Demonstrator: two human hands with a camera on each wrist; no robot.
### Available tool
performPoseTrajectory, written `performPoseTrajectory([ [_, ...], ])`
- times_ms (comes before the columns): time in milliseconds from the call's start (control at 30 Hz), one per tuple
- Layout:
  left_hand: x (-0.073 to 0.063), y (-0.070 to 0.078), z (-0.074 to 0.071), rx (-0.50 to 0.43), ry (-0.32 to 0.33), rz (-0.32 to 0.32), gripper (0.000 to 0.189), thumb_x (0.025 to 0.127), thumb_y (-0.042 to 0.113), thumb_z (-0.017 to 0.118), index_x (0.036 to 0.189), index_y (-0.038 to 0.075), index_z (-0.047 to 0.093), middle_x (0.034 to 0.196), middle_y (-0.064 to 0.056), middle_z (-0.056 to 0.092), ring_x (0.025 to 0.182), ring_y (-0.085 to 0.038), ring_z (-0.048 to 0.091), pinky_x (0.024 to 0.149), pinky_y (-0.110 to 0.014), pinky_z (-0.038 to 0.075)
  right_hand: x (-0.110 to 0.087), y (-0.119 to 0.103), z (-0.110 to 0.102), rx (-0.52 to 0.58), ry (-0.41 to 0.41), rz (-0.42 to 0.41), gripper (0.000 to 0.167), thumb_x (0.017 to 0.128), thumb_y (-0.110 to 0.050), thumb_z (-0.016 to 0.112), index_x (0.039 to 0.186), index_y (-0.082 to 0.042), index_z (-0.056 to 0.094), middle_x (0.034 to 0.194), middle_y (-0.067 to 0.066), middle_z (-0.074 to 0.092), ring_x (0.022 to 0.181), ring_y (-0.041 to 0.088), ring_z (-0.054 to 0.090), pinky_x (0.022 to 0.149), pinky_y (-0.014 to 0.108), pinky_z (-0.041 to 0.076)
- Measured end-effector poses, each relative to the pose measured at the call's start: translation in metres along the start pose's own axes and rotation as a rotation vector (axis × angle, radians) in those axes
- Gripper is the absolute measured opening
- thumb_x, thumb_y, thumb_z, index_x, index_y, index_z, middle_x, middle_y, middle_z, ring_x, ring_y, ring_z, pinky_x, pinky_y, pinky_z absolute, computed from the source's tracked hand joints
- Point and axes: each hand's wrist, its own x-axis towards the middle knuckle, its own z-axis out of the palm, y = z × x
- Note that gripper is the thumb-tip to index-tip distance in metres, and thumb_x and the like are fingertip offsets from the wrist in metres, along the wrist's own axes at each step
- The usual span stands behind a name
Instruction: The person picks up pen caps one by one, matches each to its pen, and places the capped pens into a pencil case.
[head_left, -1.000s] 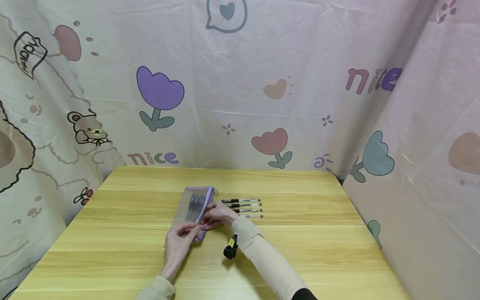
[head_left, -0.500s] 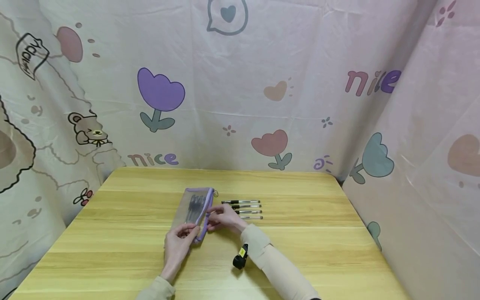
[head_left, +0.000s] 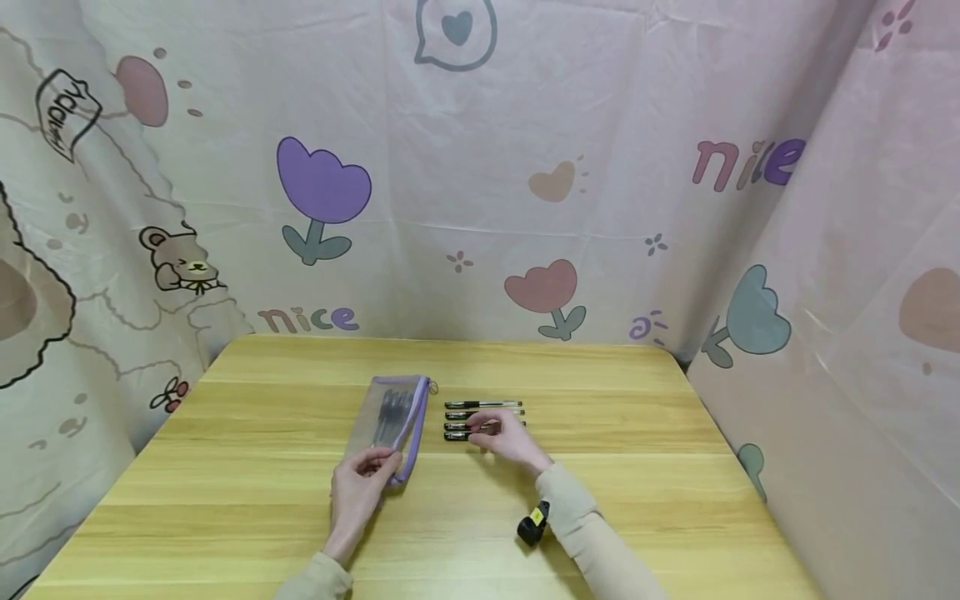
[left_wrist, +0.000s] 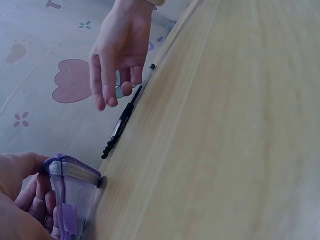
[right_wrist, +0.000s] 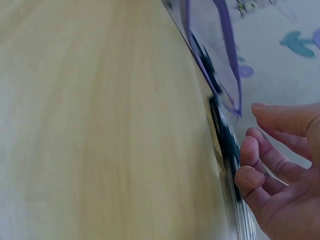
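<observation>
A see-through pencil pouch (head_left: 366, 423) with purple zip trim lies on the left half of the table, dark pens (head_left: 395, 408) showing inside it. My left hand (head_left: 358, 492) pinches its near edge between thumb and fingers; the left wrist view shows the pouch mouth (left_wrist: 75, 172) held apart. Several black-and-clear gel pens (head_left: 457, 405) lie in a row to the right of the pouch. Just over the nearer pens is my right hand (head_left: 512, 437), fingers loosely bent. In the right wrist view its fingers (right_wrist: 272, 157) hold nothing, beside the pens (right_wrist: 225, 132).
A wooden table (head_left: 637, 483) carries all of this. Patterned cloth (head_left: 450, 167) hangs behind it and along both sides. A small black device (head_left: 533, 525) with a yellow label sits at my right wrist.
My right hand has left the pouch's zip edge and moved right to the row of pens. The pouch's edges now stand wider apart. My left hand keeps its pinch on the pouch.
</observation>
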Motion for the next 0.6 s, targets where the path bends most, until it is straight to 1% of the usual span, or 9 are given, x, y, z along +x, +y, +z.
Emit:
performPoseTrajectory([
  [100,0.001,0.0,0.001,0.003,0.002,0.0,0.02,0.083,0.012,0.081,0.098,-0.001,0.075,0.071,0.01,0.066,0.061,0.0,0.057,0.044,-0.021,0.045,-0.004,0.004,-0.009,-0.035,0.037,0.0,0.03,0.089,-0.006,0.072,0.117,0.005,0.067,0.113,0.025,0.07,0.079,0.017,0.067,0.064,0.025,0.056],
  [233,0.001,-0.001,0.001,0.002,0.009,0.012,0.019,0.083,0.012,0.081,0.097,-0.001,0.075,0.072,0.008,0.067,0.062,0.0,0.058,0.044,-0.021,0.045,-0.007,0.007,-0.016,-0.101,0.067,0.0,0.027,0.088,-0.005,0.073,0.113,0.005,0.07,0.111,0.022,0.07,0.081,0.015,0.066,0.068,0.02,0.055],
  [333,0.001,-0.001,0.001,-0.003,0.011,0.021,0.019,0.083,0.012,0.081,0.096,-0.001,0.076,0.072,0.007,0.068,0.062,0.0,0.058,0.044,-0.021,0.045,-0.007,0.01,-0.019,-0.154,0.083,0.0,0.023,0.086,-0.004,0.075,0.107,0.003,0.072,0.105,0.018,0.07,0.083,0.014,0.065,0.071,0.018,0.054],
  [500,0.0,-0.001,0.0,-0.016,0.015,0.023,0.019,0.082,0.011,0.082,0.095,-0.001,0.076,0.07,0.009,0.067,0.062,0.0,0.057,0.046,-0.02,0.045,-0.009,0.015,-0.021,-0.194,0.116,-0.001,0.019,0.081,-0.001,0.078,0.099,0.002,0.074,0.096,0.015,0.071,0.083,0.013,0.063,0.073,0.018,0.054],
  [600,0.0,-0.001,0.0,-0.024,0.017,0.025,0.02,0.082,0.011,0.082,0.096,-0.002,0.075,0.071,0.007,0.068,0.062,0.0,0.057,0.047,-0.019,0.045,-0.011,0.015,-0.022,-0.207,0.133,0.023,0.018,0.081,-0.002,0.079,0.098,0.0,0.074,0.094,0.013,0.072,0.082,0.012,0.062,0.072,0.019,0.053],
])
